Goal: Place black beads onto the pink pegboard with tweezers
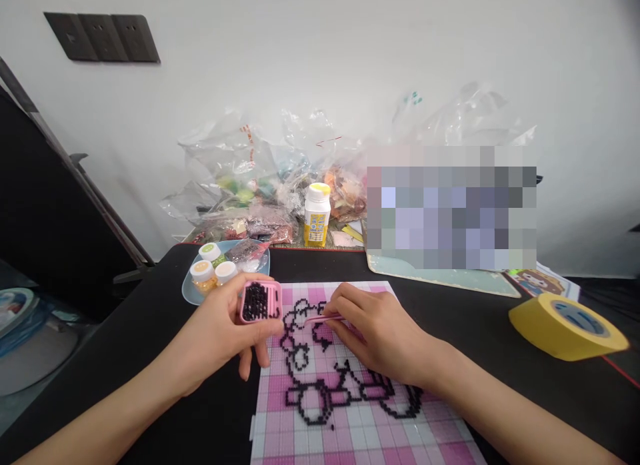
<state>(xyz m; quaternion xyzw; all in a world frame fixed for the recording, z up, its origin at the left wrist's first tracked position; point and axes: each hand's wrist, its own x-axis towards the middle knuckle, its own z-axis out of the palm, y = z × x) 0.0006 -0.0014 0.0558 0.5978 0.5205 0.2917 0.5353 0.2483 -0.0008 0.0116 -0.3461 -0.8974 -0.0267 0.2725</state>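
Observation:
In my left hand (220, 328) is a small pink tray (274, 293), its fingers wrapped round the sides. Black beads (256, 302) fill most of the tray, which is tipped toward me. My right hand (365, 322) pinches pink tweezers (320, 319), whose tips point left over the pegboard (280, 445). Pink and white squares cover the board, and black beads form an outline (314, 422) on it, with rounded shapes near the top and wheel-like rings lower down. My right hand and forearm hide part of the board's right side.
Behind my left hand, a light blue plate (187, 293) holds several small jars and a bead bag. A white and yellow bottle (317, 215) stands at the back, before clear plastic bags (225, 152). Yellow tape (565, 325) lies on the black table (210, 398) at right.

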